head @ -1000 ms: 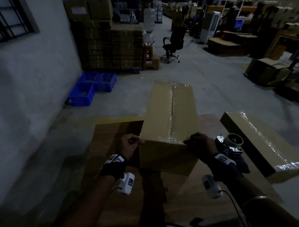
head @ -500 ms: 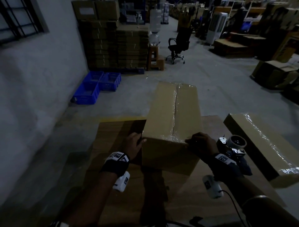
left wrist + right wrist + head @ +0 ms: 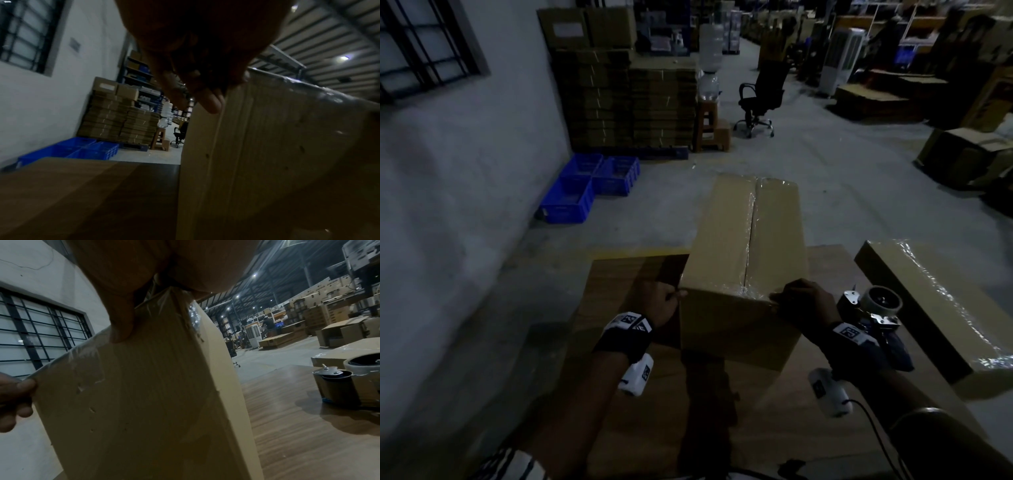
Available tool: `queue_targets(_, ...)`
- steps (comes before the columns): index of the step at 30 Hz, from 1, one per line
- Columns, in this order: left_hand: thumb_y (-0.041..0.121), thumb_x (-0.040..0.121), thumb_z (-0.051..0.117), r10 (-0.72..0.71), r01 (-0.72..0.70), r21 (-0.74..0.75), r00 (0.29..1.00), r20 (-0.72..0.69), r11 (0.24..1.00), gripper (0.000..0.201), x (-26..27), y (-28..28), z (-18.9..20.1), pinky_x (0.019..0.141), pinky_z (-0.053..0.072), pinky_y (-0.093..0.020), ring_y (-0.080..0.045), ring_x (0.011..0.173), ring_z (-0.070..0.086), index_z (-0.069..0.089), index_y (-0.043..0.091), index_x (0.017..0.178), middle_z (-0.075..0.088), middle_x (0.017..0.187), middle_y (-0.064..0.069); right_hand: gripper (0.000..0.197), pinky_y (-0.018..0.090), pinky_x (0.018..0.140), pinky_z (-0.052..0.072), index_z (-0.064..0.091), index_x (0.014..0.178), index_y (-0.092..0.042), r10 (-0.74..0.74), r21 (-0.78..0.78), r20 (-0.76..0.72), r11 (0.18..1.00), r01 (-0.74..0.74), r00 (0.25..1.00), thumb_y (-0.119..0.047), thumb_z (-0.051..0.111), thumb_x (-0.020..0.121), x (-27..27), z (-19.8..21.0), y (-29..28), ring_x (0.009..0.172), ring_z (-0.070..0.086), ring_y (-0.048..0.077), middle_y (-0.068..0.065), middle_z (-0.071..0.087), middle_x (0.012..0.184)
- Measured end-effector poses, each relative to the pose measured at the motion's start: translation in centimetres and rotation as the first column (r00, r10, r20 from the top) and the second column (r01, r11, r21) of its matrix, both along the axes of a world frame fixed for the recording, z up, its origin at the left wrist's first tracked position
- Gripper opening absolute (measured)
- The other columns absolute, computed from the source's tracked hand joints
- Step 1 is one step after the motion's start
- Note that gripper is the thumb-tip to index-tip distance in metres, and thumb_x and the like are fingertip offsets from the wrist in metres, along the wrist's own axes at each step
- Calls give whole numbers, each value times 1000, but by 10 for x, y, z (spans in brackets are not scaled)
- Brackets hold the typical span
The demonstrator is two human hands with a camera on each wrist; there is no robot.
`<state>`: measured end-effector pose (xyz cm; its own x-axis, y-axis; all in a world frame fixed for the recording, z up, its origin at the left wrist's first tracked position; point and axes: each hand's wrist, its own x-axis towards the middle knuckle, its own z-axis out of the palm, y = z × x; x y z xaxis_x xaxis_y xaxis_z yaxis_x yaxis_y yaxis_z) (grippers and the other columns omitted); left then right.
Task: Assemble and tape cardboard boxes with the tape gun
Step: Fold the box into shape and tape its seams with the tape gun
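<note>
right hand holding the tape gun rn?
No. The tape gun sits on the table beside the right hand, which grips the box corner.

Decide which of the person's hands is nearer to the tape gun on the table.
Right. The right hand grips the near right corner of the cardboard box, just beside the tape gun. The left hand is at the box's near left corner, across the box.
</note>
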<state>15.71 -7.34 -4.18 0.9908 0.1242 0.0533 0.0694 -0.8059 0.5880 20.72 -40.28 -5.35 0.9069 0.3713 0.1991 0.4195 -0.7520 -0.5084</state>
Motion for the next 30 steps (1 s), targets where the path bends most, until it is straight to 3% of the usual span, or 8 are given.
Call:
queue_targets(3, 28, 102, 47, 91, -89, 39, 994, -66, 995, 44, -5, -23, 1, 63, 30, -27, -30, 69, 56, 69, -6, 85, 65, 82, -22, 23, 37, 80, 54, 81, 104, -21, -2, 27, 42, 1000, 1, 999, -21, 84, 80, -3, 0, 1, 98, 63, 26, 5, 67, 109)
queue_targets(6, 35, 105, 33, 146, -132, 122, 984, -107, 984, 50, -9, -33, -2, 67, 42, -33, -30, 83, 63, 67, -1, 94, 68, 95, -17, 24, 39, 80, 55, 81, 101, -19, -14, 56, 59, 998, 11, 998, -18, 87, 78, -5, 2, 3, 97, 64, 29, 7, 69, 107)
queue_targets(11, 38, 102, 38, 85, -70, 109, 986, -142, 992, 44, -10, -35, -20, 77, 48, -36, -30, 89, 59, 60, 0, 108, 60, 105, -18, 26, 44, 78, 57, 81, 102, -20, 4, 34, 63, 999, -6, 998, -18, 88, 77, -7, 4, 3, 96, 65, 32, 7, 69, 107)
queue_targets(15, 30, 101, 30, 133, -115, 126, 981, -140, 985, 47, -19, -29, 1, 63, 31, -26, -19, 64, 49, 65, 0, 87, 55, 72, -9, 19, 38, 84, 53, 79, 107, -20, 4, 60, -25, 998, -3, 1000, -28, 75, 90, -9, 19, -1, 99, 61, 23, 3, 64, 108)
queue_targets(18, 21, 100, 46, 245, -247, -16, 967, -63, 969, 31, -13, -16, 18, 64, 32, -27, -33, 81, 60, 68, 0, 94, 64, 86, -18, 24, 34, 85, 49, 75, 113, -14, -63, 131, -5, 989, 63, 998, -26, 71, 93, -8, 23, -6, 105, 58, 22, 3, 59, 113)
queue_targets(21, 28, 97, 55, 320, -316, -209, 947, -14, 926, 27, 3, -16, 26, 73, 43, -30, -34, 95, 62, 67, 6, 107, 68, 100, -16, 42, 35, 90, 47, 63, 131, -14, -216, 179, -44, 959, 220, 975, -30, 71, 93, -6, 21, -11, 117, 55, 24, 8, 54, 133)
queue_targets(27, 35, 93, 59, 301, -388, -554, 922, -245, 737, 53, 37, -39, 38, 87, 39, -33, -32, 120, 51, 48, 7, 137, 51, 136, -12, 86, 41, 107, 38, 36, 153, -6, -402, 265, -515, 766, 586, 757, -59, 63, 91, 2, 31, 0, 136, 46, 34, 18, 43, 154)
queue_targets(30, 33, 92, 62, 233, -427, -647, 901, -367, 632, 71, 52, -45, 28, 103, 37, -41, -36, 132, 42, 30, 4, 149, 35, 151, -16, 89, 37, 97, 37, 46, 143, -3, -388, 208, -618, 757, 619, 684, -70, 59, 86, 9, 24, 8, 127, 50, 35, 19, 51, 142)
